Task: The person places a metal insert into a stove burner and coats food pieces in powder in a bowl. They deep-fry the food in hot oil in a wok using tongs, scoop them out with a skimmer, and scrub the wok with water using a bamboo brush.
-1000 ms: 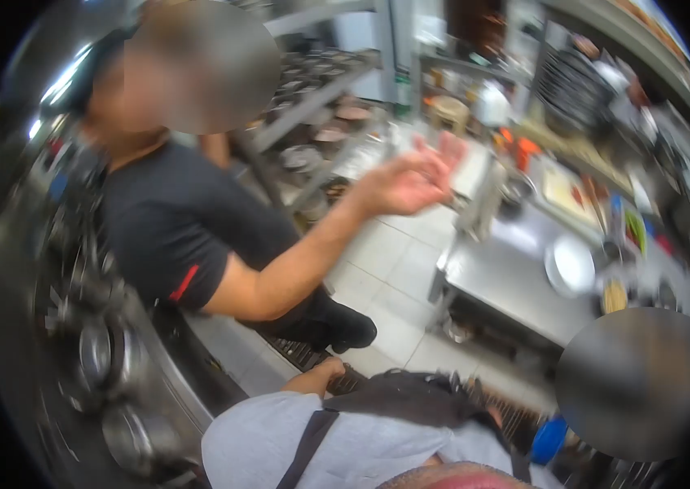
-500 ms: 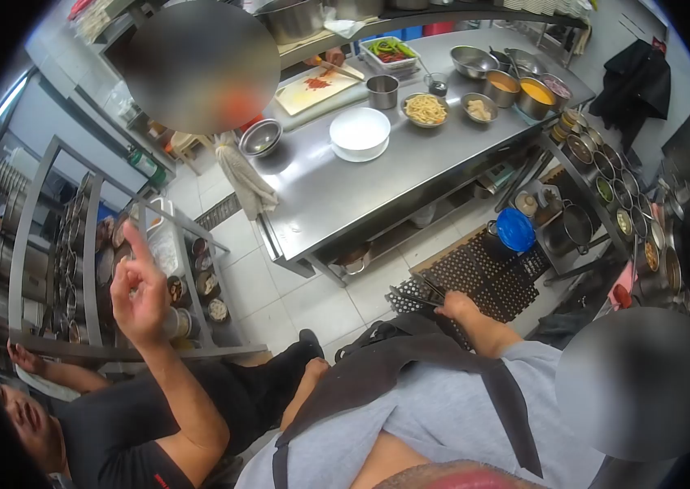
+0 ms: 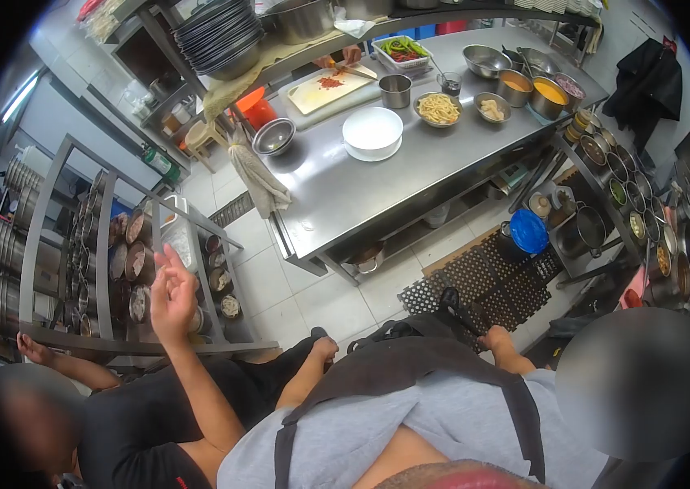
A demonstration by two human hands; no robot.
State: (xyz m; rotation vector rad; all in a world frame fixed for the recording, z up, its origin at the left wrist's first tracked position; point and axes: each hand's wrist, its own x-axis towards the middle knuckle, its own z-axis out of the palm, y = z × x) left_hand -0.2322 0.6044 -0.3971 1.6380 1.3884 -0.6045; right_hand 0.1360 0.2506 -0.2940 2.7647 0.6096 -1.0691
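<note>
My left hand [image 3: 325, 349] hangs low beside my apron [image 3: 422, 349], its fingers curled; whether anything is inside is hidden. On the other side my right hand [image 3: 493, 336] is closed on thin dark tongs [image 3: 465, 318], which point down toward the black floor mat [image 3: 500, 281]. Both hands are well apart from the steel table [image 3: 320, 220]. On that table are a white bowl [image 3: 373, 129] on a plate, a bowl of pale cut strips [image 3: 438, 109] and a bowl of pale pieces [image 3: 492, 108].
At left, a co-worker in black raises a hand [image 3: 172, 297] beside a metal rack [image 3: 101, 244]. Across the table another person's hands [image 3: 351, 55] are at a cutting board [image 3: 325, 91] with chopped red bits. A blue-lidded pot [image 3: 527, 232] stands at right.
My view has shifted slightly, so the table appears farther right. The tongs, spread in view before, now point downward and look narrower. The co-worker's raised hand has lowered, its pointing finger less extended.
</note>
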